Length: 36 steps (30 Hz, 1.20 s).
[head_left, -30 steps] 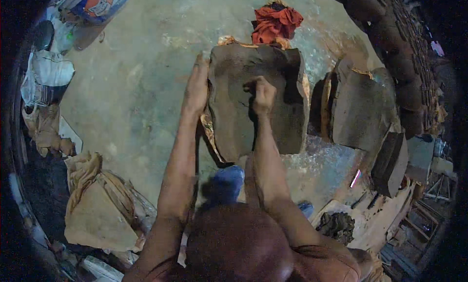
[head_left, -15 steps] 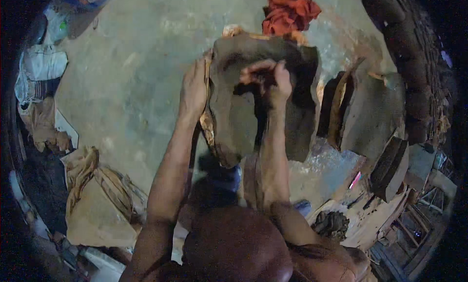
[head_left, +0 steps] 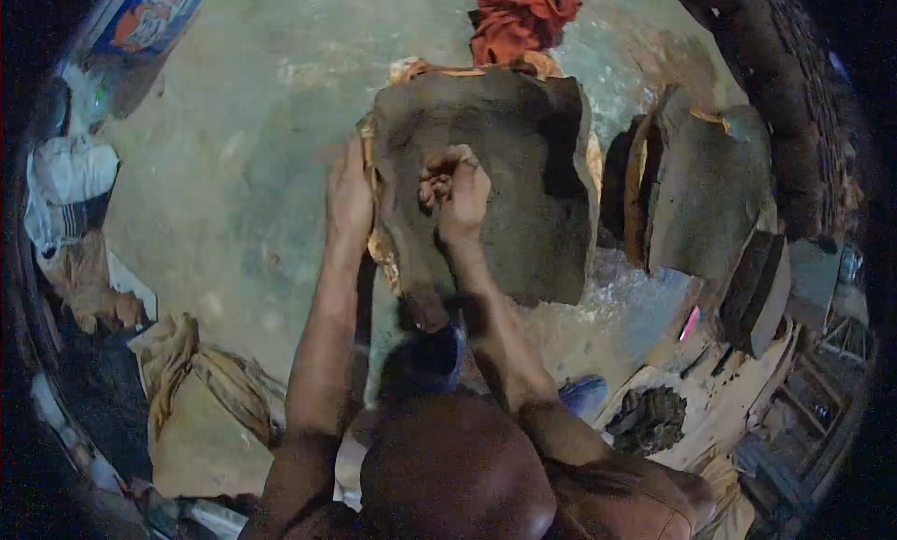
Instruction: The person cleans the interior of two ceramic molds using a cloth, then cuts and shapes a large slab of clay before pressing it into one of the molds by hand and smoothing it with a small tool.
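Note:
A broad grey-brown slab that looks like wet clay (head_left: 523, 194) lies in front of me, its edges wavy. Pale orange-brown cloth (head_left: 383, 250) peeks out from under its left side and far edge. Along that left edge my left hand (head_left: 349, 190) rests with straight fingers, touching the border. Over the left part of the slab is my right hand (head_left: 460, 190), its fingers curled inward. Whether anything sits in those fingers is hidden.
A crumpled red cloth (head_left: 523, 19) lies beyond the slab. To the right stands another grey slab piece (head_left: 710, 190) with a dark block (head_left: 755, 292) nearer me. A dark lump (head_left: 647, 419) sits at lower right, a tan cloth-draped board (head_left: 210, 428) at lower left.
My right hand has moved left across the slab, and its fingers are more curled. My left hand stays along the left edge. The whole view has shifted slightly.

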Available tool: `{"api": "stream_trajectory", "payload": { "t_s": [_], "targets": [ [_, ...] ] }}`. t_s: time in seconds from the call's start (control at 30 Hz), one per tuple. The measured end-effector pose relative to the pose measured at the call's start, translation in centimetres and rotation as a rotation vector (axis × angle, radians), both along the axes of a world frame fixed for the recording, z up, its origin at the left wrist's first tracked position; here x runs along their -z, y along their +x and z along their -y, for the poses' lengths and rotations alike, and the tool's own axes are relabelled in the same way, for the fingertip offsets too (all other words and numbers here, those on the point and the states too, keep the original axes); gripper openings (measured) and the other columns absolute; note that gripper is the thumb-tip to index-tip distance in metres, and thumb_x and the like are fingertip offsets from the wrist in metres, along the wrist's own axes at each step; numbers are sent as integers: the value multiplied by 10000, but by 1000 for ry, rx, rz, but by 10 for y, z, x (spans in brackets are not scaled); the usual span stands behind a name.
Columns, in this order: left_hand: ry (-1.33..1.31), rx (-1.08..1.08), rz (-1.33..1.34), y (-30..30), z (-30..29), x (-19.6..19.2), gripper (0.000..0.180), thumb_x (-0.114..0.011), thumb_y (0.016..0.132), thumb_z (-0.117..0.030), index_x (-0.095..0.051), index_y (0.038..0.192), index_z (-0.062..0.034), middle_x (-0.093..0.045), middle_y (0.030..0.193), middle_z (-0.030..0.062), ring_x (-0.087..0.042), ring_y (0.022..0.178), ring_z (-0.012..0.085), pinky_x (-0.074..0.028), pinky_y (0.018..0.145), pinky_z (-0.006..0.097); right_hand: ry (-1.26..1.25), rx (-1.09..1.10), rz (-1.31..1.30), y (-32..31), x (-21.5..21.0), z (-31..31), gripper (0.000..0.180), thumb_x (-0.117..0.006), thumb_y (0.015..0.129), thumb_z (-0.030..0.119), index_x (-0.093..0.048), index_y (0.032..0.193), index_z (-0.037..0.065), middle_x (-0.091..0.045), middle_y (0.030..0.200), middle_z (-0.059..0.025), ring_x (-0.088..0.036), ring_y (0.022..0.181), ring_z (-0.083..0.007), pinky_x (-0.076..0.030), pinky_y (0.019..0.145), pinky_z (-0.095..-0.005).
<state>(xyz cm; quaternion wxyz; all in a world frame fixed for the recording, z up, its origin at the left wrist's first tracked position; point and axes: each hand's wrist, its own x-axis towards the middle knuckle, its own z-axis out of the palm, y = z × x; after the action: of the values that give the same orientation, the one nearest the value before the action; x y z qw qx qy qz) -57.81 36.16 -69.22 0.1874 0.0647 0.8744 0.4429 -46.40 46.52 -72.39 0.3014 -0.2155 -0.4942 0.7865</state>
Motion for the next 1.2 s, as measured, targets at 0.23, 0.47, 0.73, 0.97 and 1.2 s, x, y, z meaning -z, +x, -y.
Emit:
{"api": "stream_trajectory", "payload": {
  "t_s": [0.23, 0.47, 0.73, 0.97, 1.2],
  "targets": [
    [303, 46, 307, 15, -16, -13, 674, -300, 1096, -489, -411, 1508, 32, -438, 1539, 196, -400, 1430, 346, -311, 1170, 435, 456, 190, 3, 13, 36, -19, 477, -443, 1087, 382, -490, 774, 26, -420, 665, -1, -350, 593, -94, -299, 526, -302],
    [352, -3, 287, 18, -35, -58, 638, -271, 1106, -457, -448, 1472, 35, -490, 1476, 215, -452, 1376, 357, -345, 1139, 426, 689, 167, 178, 21, 50, -41, 468, -430, 1089, 322, -423, 710, 48, -406, 622, 4, -325, 533, -100, -268, 492, -318],
    [313, 14, 175, 0, 17, -14, 668, -326, 1090, -498, -480, 1456, 39, -499, 1485, 188, -438, 1394, 308, -319, 1160, 385, 373, 167, -76, 14, -17, -47, 412, -417, 1093, 283, -492, 760, 53, -478, 673, -47, -416, 555, -142, -362, 518, -308],
    [333, -79, 336, 21, -13, -27, 679, -384, 1076, -520, -489, 1454, 35, -598, 1368, 169, -549, 1236, 272, -389, 1082, 372, 158, 198, -126, 45, 45, -78, 338, -421, 1088, 365, -515, 1007, 51, -552, 905, -105, -554, 836, -241, -497, 727, -409],
    [454, -20, 311, 27, -18, -37, 599, -281, 1115, -433, -465, 1461, 21, -528, 1450, 189, -481, 1364, 304, -361, 1141, 420, -47, 32, -259, 34, 37, -59, 307, -386, 1095, 356, -488, 1038, 72, -553, 926, -119, -581, 777, -245, -529, 686, -437]
  ]
}}
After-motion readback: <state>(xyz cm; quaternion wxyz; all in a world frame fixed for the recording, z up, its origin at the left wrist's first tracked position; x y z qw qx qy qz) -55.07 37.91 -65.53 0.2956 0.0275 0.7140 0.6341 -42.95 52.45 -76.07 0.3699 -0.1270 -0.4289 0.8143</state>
